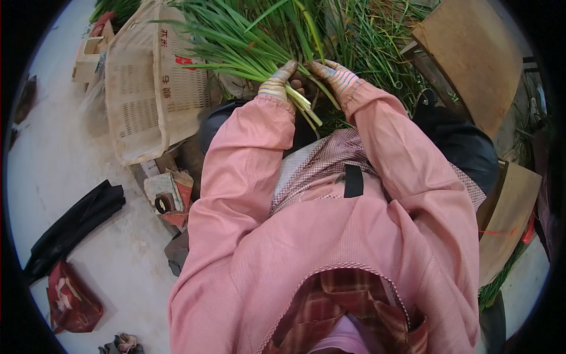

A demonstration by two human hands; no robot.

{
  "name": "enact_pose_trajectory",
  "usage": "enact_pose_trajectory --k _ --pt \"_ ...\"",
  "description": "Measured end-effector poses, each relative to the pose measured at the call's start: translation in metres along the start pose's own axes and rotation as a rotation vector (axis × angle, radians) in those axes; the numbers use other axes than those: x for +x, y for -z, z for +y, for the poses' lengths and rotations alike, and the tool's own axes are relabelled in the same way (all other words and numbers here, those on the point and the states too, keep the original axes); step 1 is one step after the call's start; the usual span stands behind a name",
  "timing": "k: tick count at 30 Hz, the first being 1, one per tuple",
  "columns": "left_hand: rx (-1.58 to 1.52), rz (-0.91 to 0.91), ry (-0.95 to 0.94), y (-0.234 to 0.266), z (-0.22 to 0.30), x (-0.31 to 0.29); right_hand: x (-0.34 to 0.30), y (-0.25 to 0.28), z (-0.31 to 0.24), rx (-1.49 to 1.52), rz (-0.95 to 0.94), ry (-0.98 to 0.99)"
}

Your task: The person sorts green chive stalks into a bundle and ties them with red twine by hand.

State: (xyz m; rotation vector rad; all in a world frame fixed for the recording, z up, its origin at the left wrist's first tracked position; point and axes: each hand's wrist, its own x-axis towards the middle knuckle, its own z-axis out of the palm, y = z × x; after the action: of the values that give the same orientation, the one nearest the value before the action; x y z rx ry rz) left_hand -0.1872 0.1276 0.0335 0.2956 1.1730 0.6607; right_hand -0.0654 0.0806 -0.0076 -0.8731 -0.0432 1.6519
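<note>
Fingertips of both hands are lying hidden among the stalks; the leaf tips are running out of view at the far edge. The left hand [277,82], gloved, is closing around a bundle of green chives [247,47], its pale stem ends [306,106] sticking out toward the near right. The right hand [336,75], in a striped glove, is curling onto the same bundle just beside the left. Both pink-sleeved forearms are reaching far, elbows bent outward. A pale plastic basket [138,100] is tilting at far left; a wooden board [471,53] is sitting far right.
</note>
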Motion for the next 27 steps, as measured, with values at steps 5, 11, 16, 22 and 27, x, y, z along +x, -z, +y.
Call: enact_pose_trajectory --k 5,11,16,22,27 --pt "0.105 0.051 -0.134 0.004 0.003 0.008 0.035 0.009 -0.006 -0.794 0.101 0.172" --pt "-0.121 -0.058 -0.28 0.02 0.067 -0.02 0.015 0.01 -0.018 -1.885 -0.018 -0.076" --pt "-0.231 -0.57 -0.279 0.038 0.108 -0.029 -0.023 0.035 -0.053 -2.282 -0.239 -0.267" --pt "-0.31 -0.717 -0.016 0.023 0.079 -0.02 -0.041 -0.016 -0.063 -1.193 -0.118 -0.214" --pt "-0.331 -0.371 0.025 0.018 0.036 -0.019 -0.062 -0.038 -0.023 -0.553 -0.136 -0.101"
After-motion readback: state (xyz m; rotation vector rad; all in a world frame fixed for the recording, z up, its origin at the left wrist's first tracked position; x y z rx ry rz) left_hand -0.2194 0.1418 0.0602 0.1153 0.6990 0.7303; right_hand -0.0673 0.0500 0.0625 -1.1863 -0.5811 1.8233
